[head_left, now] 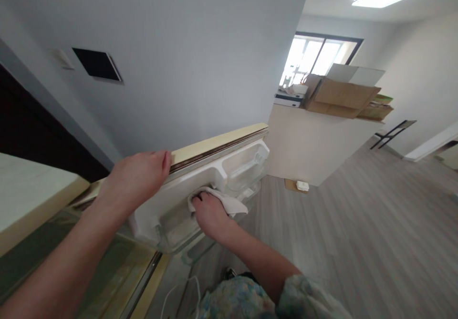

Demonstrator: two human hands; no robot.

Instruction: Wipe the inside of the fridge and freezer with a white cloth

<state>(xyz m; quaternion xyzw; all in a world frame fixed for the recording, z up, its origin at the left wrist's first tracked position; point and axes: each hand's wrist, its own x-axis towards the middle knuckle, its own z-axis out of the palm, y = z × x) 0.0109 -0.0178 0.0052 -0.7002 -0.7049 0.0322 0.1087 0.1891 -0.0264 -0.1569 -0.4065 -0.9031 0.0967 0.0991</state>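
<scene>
An open refrigerator door (218, 140) with a cream top edge swings out in front of me, its inner side facing me. My left hand (141, 176) is wrapped over the door's top edge near the hinge end. With my right hand (209, 211) I press a white cloth (231, 203) against the inside of the door, at the clear door shelf (175, 231). The fingers are bent into the cloth and partly hidden by it. Further along the door is another shelf compartment (246, 164). The refrigerator body (39, 200) stands at my left.
A grey wall (200, 61) rises behind the door, with a black panel (97, 64) on it. Cardboard boxes (343, 95) rest on a half wall (296, 142). A white cable (179, 285) lies below, near my feet. A small white box (302, 186) is on the wood floor (343, 242).
</scene>
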